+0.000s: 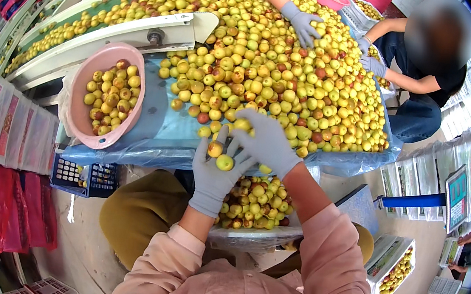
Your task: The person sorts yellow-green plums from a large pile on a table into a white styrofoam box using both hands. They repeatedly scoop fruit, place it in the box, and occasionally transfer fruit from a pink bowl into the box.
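My left hand (215, 180), in a grey knit glove, is turned palm up with the fingers spread. Resting in it are a red-blotched jujube (215, 148) and a greener jujube (224, 162). Just above it, my gloved right hand (270, 143) reaches across from the right, thumb and fingers curved around a yellow jujube (242, 124). Both hands are over the near edge of a table lined with blue plastic sheeting (162, 123). A broad heap of jujubes (263, 74) covers much of that sheet. Below my hands, a plastic-lined crate (250, 232) full of jujubes stands between my knees.
A pink basin (78, 93) of jujubes stands at the table's left, beside a conveyor (112, 30) carrying more fruit. Another person's gloved hand (304, 23) reaches into the heap. A seated person (420, 83) works at right, near a blue-armed scale (413, 200) and a filled white box (389, 270).
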`<state>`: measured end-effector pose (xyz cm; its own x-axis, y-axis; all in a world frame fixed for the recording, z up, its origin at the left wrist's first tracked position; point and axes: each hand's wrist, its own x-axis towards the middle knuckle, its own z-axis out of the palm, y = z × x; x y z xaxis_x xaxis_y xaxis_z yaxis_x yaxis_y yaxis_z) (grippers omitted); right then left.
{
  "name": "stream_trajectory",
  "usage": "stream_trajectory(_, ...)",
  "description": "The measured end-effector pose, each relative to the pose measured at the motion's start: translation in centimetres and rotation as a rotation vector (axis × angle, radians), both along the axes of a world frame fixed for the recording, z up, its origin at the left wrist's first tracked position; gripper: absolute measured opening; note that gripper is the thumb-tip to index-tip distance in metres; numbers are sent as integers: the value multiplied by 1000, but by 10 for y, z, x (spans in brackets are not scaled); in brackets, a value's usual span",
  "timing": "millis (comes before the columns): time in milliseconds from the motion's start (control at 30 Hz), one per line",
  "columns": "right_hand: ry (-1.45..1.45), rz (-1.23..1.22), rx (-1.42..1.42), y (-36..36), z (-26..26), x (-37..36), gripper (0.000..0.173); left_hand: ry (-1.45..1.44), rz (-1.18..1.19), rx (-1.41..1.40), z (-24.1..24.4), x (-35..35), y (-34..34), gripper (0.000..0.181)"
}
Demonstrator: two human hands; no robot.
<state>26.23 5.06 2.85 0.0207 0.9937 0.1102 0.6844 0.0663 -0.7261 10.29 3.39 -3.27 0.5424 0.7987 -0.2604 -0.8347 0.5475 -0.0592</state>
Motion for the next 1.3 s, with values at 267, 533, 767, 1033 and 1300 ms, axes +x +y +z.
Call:
stream_trajectory(267,-582,-257,149,-26,-69,87,34,-125,422,283,38,-112,72,52)
stream_trajectory(533,-579,4,-79,-59,-38,87,31,258,511,174,54,-143,125,70)
stream_trajectory(767,-457,-38,146,54,-58,38,19,2002,323,1397,-7,1,121,31)
stream_trajectory(1033,-510,-2,-38,15,-71,50,19,1937,-53,1616,-15,-4,112,14)
stream_trajectory(1300,-284,15,195,116,-22,67,17,2321,-79,1450,19,-6,244,28)
